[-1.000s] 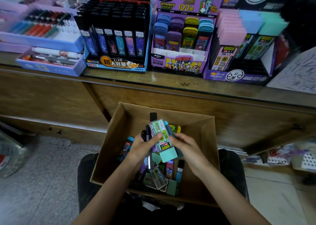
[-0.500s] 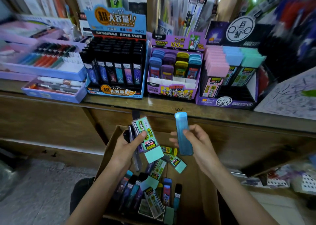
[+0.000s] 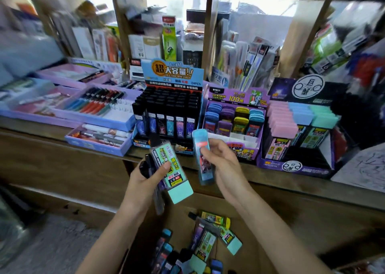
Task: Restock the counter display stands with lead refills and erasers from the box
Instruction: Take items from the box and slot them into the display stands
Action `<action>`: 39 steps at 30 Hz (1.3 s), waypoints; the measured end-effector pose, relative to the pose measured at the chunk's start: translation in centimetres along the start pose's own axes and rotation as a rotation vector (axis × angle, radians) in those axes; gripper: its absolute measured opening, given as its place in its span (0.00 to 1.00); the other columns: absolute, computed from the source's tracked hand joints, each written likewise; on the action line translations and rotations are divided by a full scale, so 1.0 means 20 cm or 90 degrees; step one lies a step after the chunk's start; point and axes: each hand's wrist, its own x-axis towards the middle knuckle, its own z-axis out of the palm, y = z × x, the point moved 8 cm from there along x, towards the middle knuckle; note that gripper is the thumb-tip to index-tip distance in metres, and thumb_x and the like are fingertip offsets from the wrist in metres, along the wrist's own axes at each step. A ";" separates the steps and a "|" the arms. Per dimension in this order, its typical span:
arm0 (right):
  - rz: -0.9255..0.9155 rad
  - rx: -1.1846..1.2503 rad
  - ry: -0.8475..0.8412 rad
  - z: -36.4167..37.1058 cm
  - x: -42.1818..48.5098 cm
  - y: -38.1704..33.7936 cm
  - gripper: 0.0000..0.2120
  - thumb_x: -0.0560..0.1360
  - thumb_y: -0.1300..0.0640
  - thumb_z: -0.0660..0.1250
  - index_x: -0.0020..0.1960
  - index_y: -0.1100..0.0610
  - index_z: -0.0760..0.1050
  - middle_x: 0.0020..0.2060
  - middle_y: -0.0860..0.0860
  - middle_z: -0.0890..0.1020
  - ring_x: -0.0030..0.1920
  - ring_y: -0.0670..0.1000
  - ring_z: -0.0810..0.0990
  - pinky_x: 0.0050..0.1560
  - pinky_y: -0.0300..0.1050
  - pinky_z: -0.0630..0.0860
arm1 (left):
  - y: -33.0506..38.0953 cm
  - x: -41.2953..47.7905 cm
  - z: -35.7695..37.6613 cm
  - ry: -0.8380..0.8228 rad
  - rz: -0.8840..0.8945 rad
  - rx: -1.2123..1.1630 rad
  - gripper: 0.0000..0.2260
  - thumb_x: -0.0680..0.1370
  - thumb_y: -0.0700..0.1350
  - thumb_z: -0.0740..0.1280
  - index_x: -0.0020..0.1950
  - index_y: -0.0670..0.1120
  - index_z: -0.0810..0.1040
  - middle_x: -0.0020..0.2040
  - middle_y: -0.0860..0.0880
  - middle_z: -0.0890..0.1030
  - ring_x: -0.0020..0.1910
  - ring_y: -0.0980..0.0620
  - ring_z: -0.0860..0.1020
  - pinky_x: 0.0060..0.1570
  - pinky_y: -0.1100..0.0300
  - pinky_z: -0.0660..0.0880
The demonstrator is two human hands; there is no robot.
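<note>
The left hand grips a bundle of refill cases, a mint-capped case on top and dark cases beneath, its fingers curled round them. The right hand holds a blue case nearly upright, pinched at its middle. Both are raised in front of the worktop edge, near the black stand and purple stand. A pastel stand sits further right. Below, the box holds loose cases.
</note>
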 end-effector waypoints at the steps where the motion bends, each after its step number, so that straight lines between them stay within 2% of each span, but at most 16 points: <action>1: -0.023 -0.035 -0.007 0.04 0.04 -0.05 0.06 0.75 0.58 0.67 0.50 0.49 0.76 0.46 0.45 0.82 0.48 0.42 0.80 0.47 0.36 0.75 | 0.02 0.00 -0.04 0.011 0.003 -0.008 0.13 0.68 0.46 0.70 0.51 0.44 0.79 0.44 0.47 0.85 0.41 0.51 0.84 0.35 0.62 0.79; 4: -0.089 -0.132 -0.029 0.17 0.14 -0.23 0.07 0.73 0.61 0.69 0.47 0.51 0.74 0.43 0.49 0.83 0.41 0.40 0.81 0.39 0.30 0.74 | 0.07 0.00 -0.17 0.049 0.013 -0.021 0.09 0.72 0.40 0.69 0.51 0.43 0.78 0.44 0.47 0.85 0.40 0.52 0.84 0.33 0.63 0.78; 7: -0.169 -0.207 0.007 0.24 0.21 -0.38 0.09 0.72 0.61 0.71 0.42 0.49 0.74 0.40 0.47 0.81 0.41 0.43 0.80 0.42 0.38 0.75 | 0.09 -0.01 -0.28 0.074 0.014 -0.031 0.07 0.73 0.39 0.68 0.51 0.41 0.78 0.42 0.48 0.85 0.39 0.51 0.84 0.33 0.63 0.79; 10: -0.207 -0.242 0.057 0.19 0.23 -0.46 0.09 0.71 0.61 0.72 0.41 0.49 0.75 0.39 0.46 0.79 0.43 0.46 0.79 0.46 0.43 0.78 | 0.11 -0.01 -0.31 0.070 0.021 -0.033 0.11 0.70 0.42 0.69 0.51 0.41 0.78 0.43 0.47 0.85 0.40 0.51 0.84 0.33 0.63 0.79; 14: -0.215 -0.275 0.092 0.01 0.21 -0.50 0.09 0.69 0.60 0.74 0.40 0.48 0.76 0.38 0.45 0.81 0.38 0.38 0.80 0.38 0.29 0.76 | 0.12 0.02 -0.29 0.049 0.019 -0.027 0.15 0.68 0.45 0.70 0.53 0.42 0.78 0.46 0.46 0.85 0.43 0.49 0.84 0.35 0.63 0.79; 16: -0.214 -0.280 0.119 -0.09 0.21 -0.52 0.10 0.69 0.62 0.74 0.40 0.49 0.76 0.39 0.47 0.81 0.37 0.39 0.80 0.37 0.30 0.76 | 0.12 0.03 -0.26 0.039 0.016 -0.020 0.16 0.68 0.46 0.70 0.54 0.42 0.79 0.47 0.46 0.85 0.44 0.49 0.84 0.36 0.62 0.79; 19: -0.202 -0.316 0.141 -0.19 0.22 -0.54 0.11 0.70 0.64 0.72 0.45 0.50 0.75 0.42 0.49 0.81 0.41 0.43 0.81 0.43 0.38 0.80 | 0.12 0.05 -0.19 0.028 0.013 -0.031 0.14 0.69 0.44 0.70 0.54 0.43 0.79 0.47 0.47 0.85 0.45 0.49 0.84 0.37 0.62 0.80; 21: -0.207 -0.341 0.159 -0.23 0.22 -0.57 0.14 0.71 0.64 0.72 0.48 0.49 0.72 0.42 0.48 0.80 0.41 0.44 0.81 0.42 0.39 0.80 | 0.12 0.05 -0.14 0.015 0.016 -0.026 0.12 0.71 0.43 0.69 0.53 0.44 0.79 0.46 0.48 0.85 0.44 0.50 0.84 0.35 0.63 0.79; 24: -0.232 -0.410 0.170 -0.31 0.20 -0.63 0.18 0.72 0.61 0.71 0.53 0.45 0.69 0.43 0.48 0.78 0.40 0.45 0.80 0.37 0.37 0.74 | 0.13 0.04 -0.07 -0.002 0.018 -0.018 0.07 0.74 0.41 0.68 0.52 0.45 0.79 0.44 0.50 0.85 0.42 0.52 0.84 0.33 0.65 0.78; 28: -0.247 -0.545 0.171 -0.42 0.19 -0.71 0.15 0.73 0.61 0.70 0.50 0.45 0.68 0.40 0.48 0.79 0.37 0.46 0.79 0.37 0.40 0.71 | 0.12 0.04 -0.01 -0.007 0.015 0.004 0.08 0.73 0.42 0.69 0.52 0.45 0.79 0.46 0.48 0.85 0.44 0.50 0.84 0.38 0.60 0.80; 32: -0.257 -0.718 0.182 -0.50 0.20 -0.73 0.12 0.73 0.58 0.70 0.50 0.49 0.69 0.42 0.50 0.80 0.41 0.53 0.79 0.43 0.48 0.75 | 0.10 0.04 0.06 -0.024 0.006 -0.010 0.13 0.70 0.44 0.70 0.54 0.43 0.79 0.47 0.47 0.85 0.45 0.48 0.84 0.38 0.59 0.81; 36: -0.310 -0.941 0.201 -0.51 0.23 -0.73 0.12 0.70 0.54 0.73 0.49 0.55 0.73 0.45 0.50 0.74 0.51 0.54 0.71 0.46 0.44 0.63 | 0.09 0.03 0.10 -0.037 0.005 -0.012 0.17 0.67 0.47 0.70 0.54 0.43 0.79 0.47 0.46 0.85 0.45 0.48 0.84 0.37 0.61 0.80; 39: -0.290 -1.044 0.204 -0.52 0.26 -0.68 0.16 0.69 0.50 0.74 0.51 0.57 0.75 0.51 0.53 0.73 0.55 0.55 0.68 0.55 0.47 0.66 | 0.08 0.03 0.12 -0.042 0.008 -0.016 0.18 0.67 0.47 0.71 0.55 0.42 0.79 0.48 0.46 0.85 0.46 0.48 0.84 0.37 0.61 0.80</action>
